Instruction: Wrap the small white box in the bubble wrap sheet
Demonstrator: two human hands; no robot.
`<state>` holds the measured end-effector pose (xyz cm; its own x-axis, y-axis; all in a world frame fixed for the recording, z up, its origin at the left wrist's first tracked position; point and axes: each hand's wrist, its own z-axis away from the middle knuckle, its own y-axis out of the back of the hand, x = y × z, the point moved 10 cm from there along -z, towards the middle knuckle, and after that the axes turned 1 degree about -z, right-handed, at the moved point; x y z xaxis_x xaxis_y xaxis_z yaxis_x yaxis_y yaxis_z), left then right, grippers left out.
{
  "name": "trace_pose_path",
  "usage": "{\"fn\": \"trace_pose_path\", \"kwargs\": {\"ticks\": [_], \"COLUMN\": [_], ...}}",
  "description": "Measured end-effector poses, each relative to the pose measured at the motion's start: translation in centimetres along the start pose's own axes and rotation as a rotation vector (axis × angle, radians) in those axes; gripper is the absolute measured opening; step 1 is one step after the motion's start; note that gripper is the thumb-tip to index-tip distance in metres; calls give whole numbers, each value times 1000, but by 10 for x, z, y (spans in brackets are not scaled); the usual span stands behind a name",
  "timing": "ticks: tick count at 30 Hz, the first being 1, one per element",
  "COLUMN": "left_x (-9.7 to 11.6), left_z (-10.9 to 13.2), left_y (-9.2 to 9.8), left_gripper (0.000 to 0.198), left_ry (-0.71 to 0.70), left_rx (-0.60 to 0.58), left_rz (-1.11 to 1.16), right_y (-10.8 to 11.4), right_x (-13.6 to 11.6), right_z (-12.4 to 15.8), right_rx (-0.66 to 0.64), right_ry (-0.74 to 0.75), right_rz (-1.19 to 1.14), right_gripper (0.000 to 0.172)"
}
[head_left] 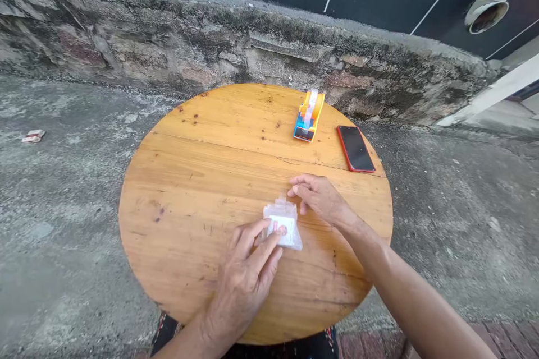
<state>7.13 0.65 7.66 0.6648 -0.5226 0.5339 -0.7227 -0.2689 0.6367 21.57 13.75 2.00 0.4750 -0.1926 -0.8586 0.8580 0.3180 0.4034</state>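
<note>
A small flat white packet in clear plastic wrap (287, 227), with pink marks on its face, lies on the round wooden table (189, 179). My left hand (248, 263) holds it down, fingertips on its face and left edge. A short strip of clear tape (281, 201) sticks out from the packet's far edge. Just beyond that strip is my right hand (318, 196), its fingers loosely bent and apart, with nothing visible between them. Farther back stands a yellow and blue tape dispenser (309, 116) with a roll of tape in it.
A phone in a red case (356, 148) lies near the table's right edge. Behind the table runs a rough stone wall base (189, 45) under dark tiles. A pipe (490, 11) juts out at upper right. A crumpled packet (33, 136) lies on the concrete floor.
</note>
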Motion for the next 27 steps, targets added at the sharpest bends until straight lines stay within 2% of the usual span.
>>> {"fn": "trace_pose_path", "kwargs": {"ticks": [7,12,16,22,27], "left_x": [-3,-3,-4,-5,1], "left_z": [0,-1,-3,-3,-3], "left_y": [-2,-2,-2,-2,4], "left_gripper": [35,35,34,33,36], "left_ry": [19,15,20,19,2], "left_rx": [6,12,2,-10,27], "left_rz": [5,13,19,-5,-36], "right_y": [-15,-22,-21,-18,-20], "right_x": [-3,-5,-11,-13,-18], "right_z": [-2,-2,-5,-10,-11], "right_rx": [-67,-185,-240,-229,-228], "right_ry": [-48,-83,-9,55,120], "right_rz": [-155,-111,-38,31,85], "right_gripper": [32,22,16,11,12]}}
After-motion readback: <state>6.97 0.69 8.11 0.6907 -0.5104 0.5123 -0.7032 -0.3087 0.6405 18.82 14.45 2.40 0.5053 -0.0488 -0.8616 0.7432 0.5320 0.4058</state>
